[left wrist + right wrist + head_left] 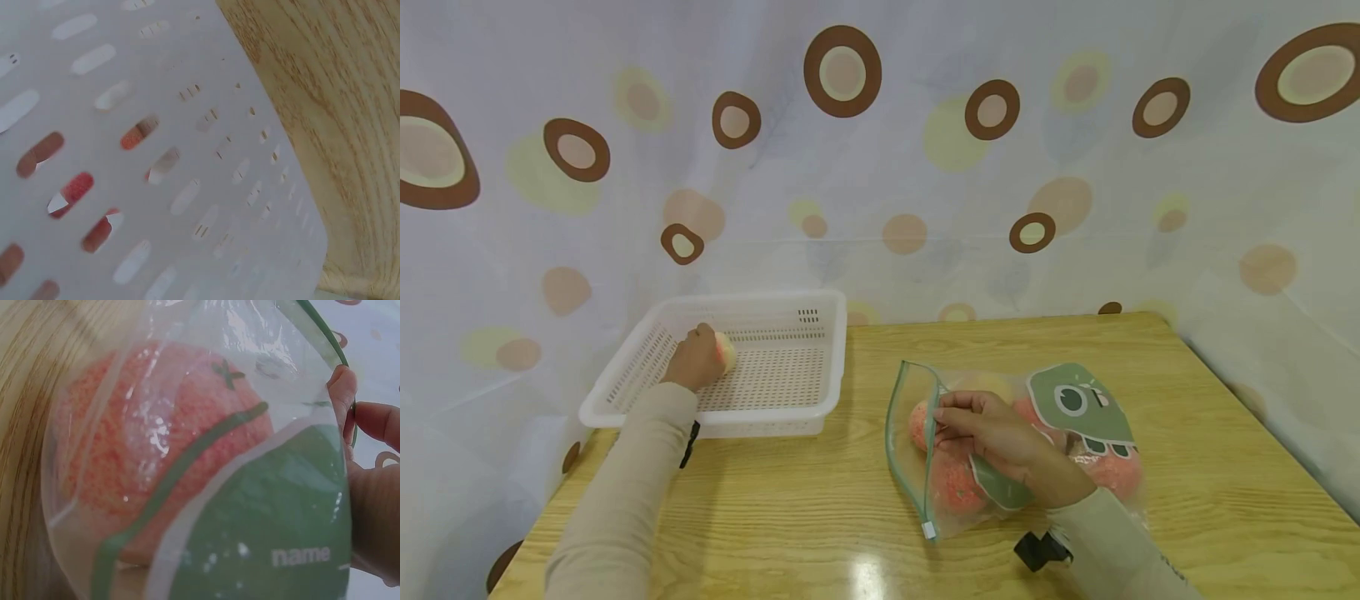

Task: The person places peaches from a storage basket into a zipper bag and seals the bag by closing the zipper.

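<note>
My left hand [696, 358] is inside the white slotted basket [833, 350], gripping a red-and-yellow peach [726, 353] low over its floor. Through the slots of the basket wall [187, 156], the left wrist view shows bits of red fruit and fingers. On the right, my right hand [992, 437] pinches the open edge of a clear zip bag [910, 492] with a green cartoon print. Several red peaches lie in the bag, one [919, 425] near its mouth. Close up, another peach [156, 444] shows through the plastic beside the right thumb and finger.
Both basket and bag rest on a light wooden table [820, 517]. Behind the table hangs a pale curtain [895, 167] with brown and yellow circles. A white slider [928, 530] sits at the near end of the bag's green zip.
</note>
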Motion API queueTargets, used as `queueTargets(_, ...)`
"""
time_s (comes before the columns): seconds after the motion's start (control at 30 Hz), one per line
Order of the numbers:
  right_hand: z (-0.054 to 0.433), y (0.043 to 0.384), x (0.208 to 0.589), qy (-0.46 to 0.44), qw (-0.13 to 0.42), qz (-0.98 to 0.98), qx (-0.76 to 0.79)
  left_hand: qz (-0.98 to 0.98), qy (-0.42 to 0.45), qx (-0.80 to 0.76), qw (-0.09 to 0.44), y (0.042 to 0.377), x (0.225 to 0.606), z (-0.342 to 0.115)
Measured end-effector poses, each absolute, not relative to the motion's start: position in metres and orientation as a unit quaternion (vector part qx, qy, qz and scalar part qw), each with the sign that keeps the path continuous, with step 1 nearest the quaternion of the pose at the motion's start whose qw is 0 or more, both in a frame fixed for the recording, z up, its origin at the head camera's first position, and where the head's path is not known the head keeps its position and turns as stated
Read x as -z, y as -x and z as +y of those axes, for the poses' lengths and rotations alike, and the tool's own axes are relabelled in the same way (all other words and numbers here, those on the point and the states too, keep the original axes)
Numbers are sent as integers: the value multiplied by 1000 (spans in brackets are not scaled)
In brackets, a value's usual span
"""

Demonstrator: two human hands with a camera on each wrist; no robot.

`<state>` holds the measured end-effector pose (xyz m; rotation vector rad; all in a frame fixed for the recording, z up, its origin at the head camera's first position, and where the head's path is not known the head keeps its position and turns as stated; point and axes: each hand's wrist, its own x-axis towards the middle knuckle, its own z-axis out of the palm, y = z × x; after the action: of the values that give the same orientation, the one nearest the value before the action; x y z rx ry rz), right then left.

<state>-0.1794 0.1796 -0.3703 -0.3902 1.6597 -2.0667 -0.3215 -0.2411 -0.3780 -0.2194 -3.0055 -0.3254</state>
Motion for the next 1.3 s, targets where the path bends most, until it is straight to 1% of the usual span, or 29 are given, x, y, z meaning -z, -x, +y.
queueTargets(0.07,180,180,371,146,230,602,751,-991,71,96,62,320,380,-241)
queueTargets(0.2,180,179,373,143,232,600,752,-992,72,37,101,318,389,-243)
queueTargets(0.27,179,178,374,137,232,601,753,-992,74,28,102,317,392,-244)
queueTargets(0.5,179,177,375,133,229,602,754,-995,56,70,49,318,389,-244)
queueTargets(0.73,181,176,374,126,226,611,748,-995,59,77,26,314,384,-233)
queueTargets(0.87,182,177,373,129,225,608,751,-992,75,94,35,311,375,-222)
queueTargets(1.0,182,177,372,134,223,602,755,-981,93,148,84,304,356,-211)
queueTargets(1.1,182,176,372,128,216,605,755,-970,99,196,107,293,338,-201)
queueTargets(1.3,176,173,370,110,194,618,754,-953,130,253,100,263,313,-174)
